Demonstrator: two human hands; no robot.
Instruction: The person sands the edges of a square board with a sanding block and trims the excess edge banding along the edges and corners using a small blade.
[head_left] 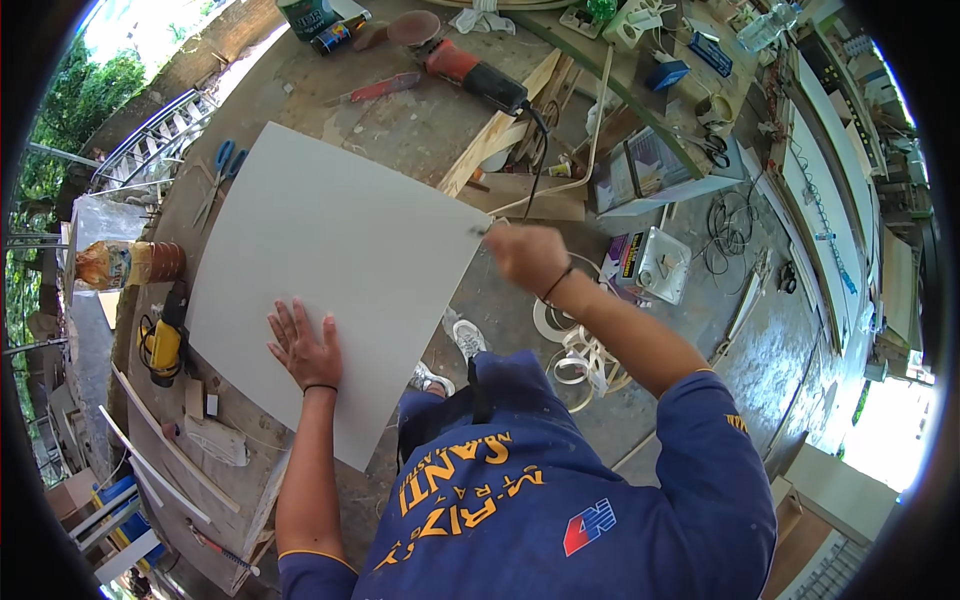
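A large white rectangular panel [330, 230] lies flat on the workbench, one corner pointing away from me and one overhanging toward my body. My left hand [308, 350] rests palm down on its lower part, fingers spread. Beside the panel's right corner, my right hand [528, 260] is closed in a fist. A small dark tip [478, 231] pokes out from that fist over the panel's edge; motion blur hides what the tool is.
An angle grinder [470, 77], its cord trailing, and a red-handled tool [385, 87] lie beyond the panel. Blue-handled scissors [218, 180], a brown-filled bottle [130, 264] and a yellow-black tool [163, 340] sit left. Looped edging strips [580, 365] litter the floor.
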